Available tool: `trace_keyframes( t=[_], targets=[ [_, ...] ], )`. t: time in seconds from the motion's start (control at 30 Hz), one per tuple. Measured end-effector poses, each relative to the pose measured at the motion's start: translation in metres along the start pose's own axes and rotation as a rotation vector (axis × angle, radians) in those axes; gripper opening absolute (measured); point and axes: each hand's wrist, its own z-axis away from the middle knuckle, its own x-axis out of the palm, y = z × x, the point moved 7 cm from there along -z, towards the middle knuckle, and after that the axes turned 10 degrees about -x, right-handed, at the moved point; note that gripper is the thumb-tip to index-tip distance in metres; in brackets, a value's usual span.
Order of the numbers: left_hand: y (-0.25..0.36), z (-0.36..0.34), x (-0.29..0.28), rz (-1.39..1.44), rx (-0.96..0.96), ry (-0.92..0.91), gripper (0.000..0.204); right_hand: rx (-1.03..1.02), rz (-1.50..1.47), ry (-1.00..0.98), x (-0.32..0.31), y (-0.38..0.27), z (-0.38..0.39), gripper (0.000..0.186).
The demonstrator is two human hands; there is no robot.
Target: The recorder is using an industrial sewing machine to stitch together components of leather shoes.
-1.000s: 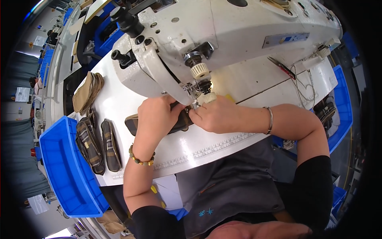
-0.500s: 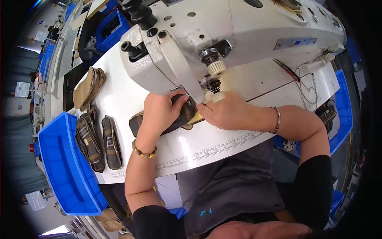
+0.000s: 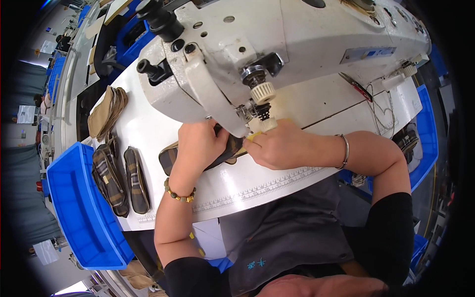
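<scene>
My left hand (image 3: pixel 200 141) has its fingers closed on a dark plaid fabric pouch (image 3: pixel 169 158) lying under the head of a white sewing machine (image 3: pixel 309 44). My right hand (image 3: pixel 274 143) has curled fingers pressed on the pouch's right part, beside a yellow piece (image 3: pixel 253 136) and the presser foot area, which is partly hidden by the machine head and my fingers. A beaded bracelet circles my left wrist, a metal bangle my right.
More plaid pouches (image 3: pixel 136 180) and a stack of tan pieces (image 3: pixel 104 111) lie at left. A blue bin (image 3: pixel 74 193) stands beyond the table's left edge, another (image 3: pixel 425 138) at right. Red-handled scissors (image 3: pixel 361 88) and a cord rest near the machine's base.
Both hands and the pouch shifted slightly right over the last second. Since half a second ago they appear lower in the picture, and more yellow shows beside my right fingers.
</scene>
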Motion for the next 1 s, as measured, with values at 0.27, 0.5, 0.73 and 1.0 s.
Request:
trace_keyframes(
  t=[0.27,0.5,0.73,1.0],
  targets=[
    [0.001,0.0,0.001,-0.043,-0.008,0.013,0.013,-0.016,0.092,0.095,-0.009,-0.001,-0.001,0.013],
    [0.009,0.001,-0.006,0.014,0.043,0.08,0.014,-0.043,0.101,-0.031,0.0,-0.004,0.0,0.027],
    [0.005,-0.001,-0.006,0.071,-0.009,0.132,0.017,-0.057,0.084,0.012,-0.005,-0.006,0.0,0.03],
    [0.005,-0.004,-0.008,0.006,-0.074,0.117,0.022,0.015,0.137,-0.051,0.001,-0.002,0.0,0.033]
  ],
)
